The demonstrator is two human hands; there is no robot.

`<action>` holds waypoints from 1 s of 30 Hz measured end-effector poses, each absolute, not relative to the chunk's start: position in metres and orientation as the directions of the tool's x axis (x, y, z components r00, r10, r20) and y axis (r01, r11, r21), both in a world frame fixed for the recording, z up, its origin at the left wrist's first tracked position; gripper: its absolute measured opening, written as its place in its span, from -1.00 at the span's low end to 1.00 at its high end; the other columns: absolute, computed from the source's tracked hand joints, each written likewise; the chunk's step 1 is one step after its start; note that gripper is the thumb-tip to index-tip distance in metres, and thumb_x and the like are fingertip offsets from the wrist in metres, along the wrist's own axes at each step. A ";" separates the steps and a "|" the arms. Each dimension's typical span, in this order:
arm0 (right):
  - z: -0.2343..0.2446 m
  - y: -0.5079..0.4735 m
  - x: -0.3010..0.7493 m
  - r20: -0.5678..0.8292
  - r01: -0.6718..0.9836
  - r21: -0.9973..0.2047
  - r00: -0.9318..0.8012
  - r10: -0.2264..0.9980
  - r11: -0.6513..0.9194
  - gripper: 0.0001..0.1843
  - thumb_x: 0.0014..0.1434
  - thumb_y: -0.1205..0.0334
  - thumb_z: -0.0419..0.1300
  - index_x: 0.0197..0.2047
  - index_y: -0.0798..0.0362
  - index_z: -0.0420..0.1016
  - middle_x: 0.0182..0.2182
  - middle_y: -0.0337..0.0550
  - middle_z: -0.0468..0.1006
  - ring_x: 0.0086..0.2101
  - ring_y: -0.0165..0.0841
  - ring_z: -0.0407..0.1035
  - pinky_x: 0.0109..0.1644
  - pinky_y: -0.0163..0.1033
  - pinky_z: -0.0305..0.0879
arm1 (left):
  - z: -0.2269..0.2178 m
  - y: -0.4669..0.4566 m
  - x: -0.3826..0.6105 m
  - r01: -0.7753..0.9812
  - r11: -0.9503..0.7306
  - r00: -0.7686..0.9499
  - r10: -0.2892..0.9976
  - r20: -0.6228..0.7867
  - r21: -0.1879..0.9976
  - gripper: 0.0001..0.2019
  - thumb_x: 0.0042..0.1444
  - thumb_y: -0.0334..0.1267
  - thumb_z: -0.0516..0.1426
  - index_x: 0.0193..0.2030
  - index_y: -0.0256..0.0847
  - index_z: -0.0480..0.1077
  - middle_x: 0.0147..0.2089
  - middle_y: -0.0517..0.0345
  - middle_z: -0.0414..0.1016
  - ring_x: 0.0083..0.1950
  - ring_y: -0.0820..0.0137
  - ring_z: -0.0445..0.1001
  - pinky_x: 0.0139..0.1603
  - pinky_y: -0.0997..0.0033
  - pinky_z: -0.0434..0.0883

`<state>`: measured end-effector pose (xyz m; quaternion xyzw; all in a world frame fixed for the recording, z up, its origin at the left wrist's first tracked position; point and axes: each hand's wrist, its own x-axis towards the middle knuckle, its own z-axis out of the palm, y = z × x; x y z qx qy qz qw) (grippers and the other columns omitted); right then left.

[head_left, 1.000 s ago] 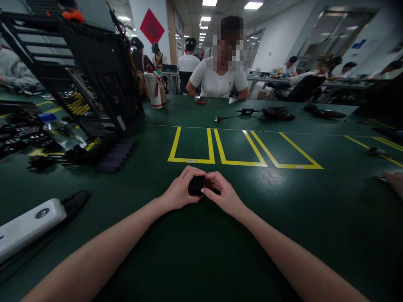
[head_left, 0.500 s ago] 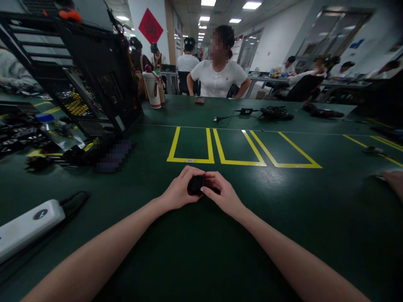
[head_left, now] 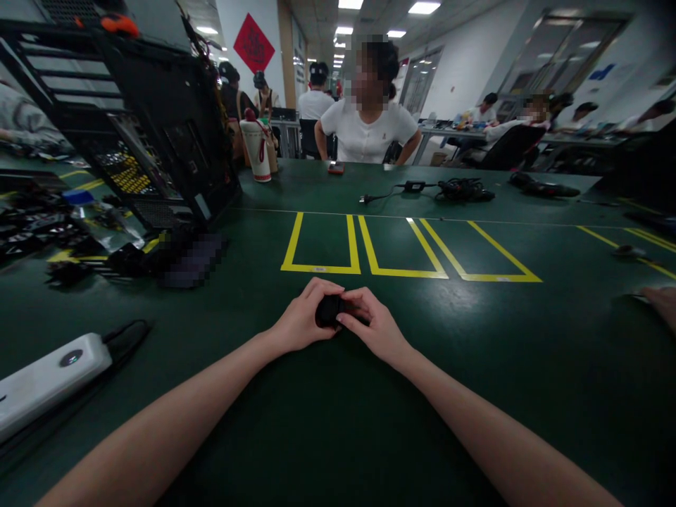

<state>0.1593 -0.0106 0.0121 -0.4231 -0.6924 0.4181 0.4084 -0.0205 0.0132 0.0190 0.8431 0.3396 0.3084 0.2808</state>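
A small black object (head_left: 328,310), too dark to name, is held between my two hands just above or on the green table (head_left: 317,408). My left hand (head_left: 301,316) curls around its left side, thumb below and fingers above. From the right, my right hand (head_left: 371,321) closes on it with thumb and fingertips. Fingers and shadow hide part of the object. Just beyond my hands lie yellow tape outlines (head_left: 322,270) on the table top.
At left stand a black computer case (head_left: 174,141), a white power bank-like device (head_left: 58,380) and a pile of dark parts (head_left: 42,218). A cup (head_left: 256,149) and a coiled black cable (head_left: 462,190) lie farther back. Another person's hand (head_left: 660,304) rests at the right edge.
Both hands keep nearly the same hold and place. The whole view has shifted very slightly.
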 end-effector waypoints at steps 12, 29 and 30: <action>0.010 -0.011 0.162 0.268 0.188 -0.919 -0.350 0.898 0.347 -0.76 0.08 0.31 0.16 -0.15 -0.04 0.30 -0.09 -0.19 0.29 -0.05 -0.33 0.29 0.04 -0.10 0.33 | 0.016 0.014 -0.020 0.401 -0.623 0.566 0.745 0.353 0.672 -0.42 -0.12 -0.43 0.22 0.04 -0.02 0.10 0.02 0.15 0.17 0.06 0.26 0.26 0.04 0.11 0.35; 0.011 -0.011 0.161 0.228 0.196 -0.929 -0.363 0.903 0.313 -0.69 0.08 0.35 0.15 -0.08 -0.05 0.25 -0.10 -0.19 0.31 -0.03 -0.32 0.29 0.09 -0.06 0.28 | 0.019 0.011 -0.018 0.395 -0.589 0.556 0.764 0.327 0.705 -0.41 -0.12 -0.41 0.21 0.05 -0.06 0.09 0.05 0.15 0.26 0.08 0.27 0.30 0.06 0.16 0.31; 0.011 -0.012 0.162 0.237 0.200 -0.924 -0.370 0.898 0.326 -0.68 0.07 0.36 0.15 -0.08 -0.05 0.25 -0.09 -0.19 0.30 -0.02 -0.32 0.28 0.10 -0.05 0.28 | 0.020 0.011 -0.018 0.404 -0.581 0.554 0.770 0.316 0.707 -0.41 -0.12 -0.42 0.22 0.06 -0.06 0.09 0.04 0.15 0.28 0.06 0.27 0.32 0.05 0.17 0.32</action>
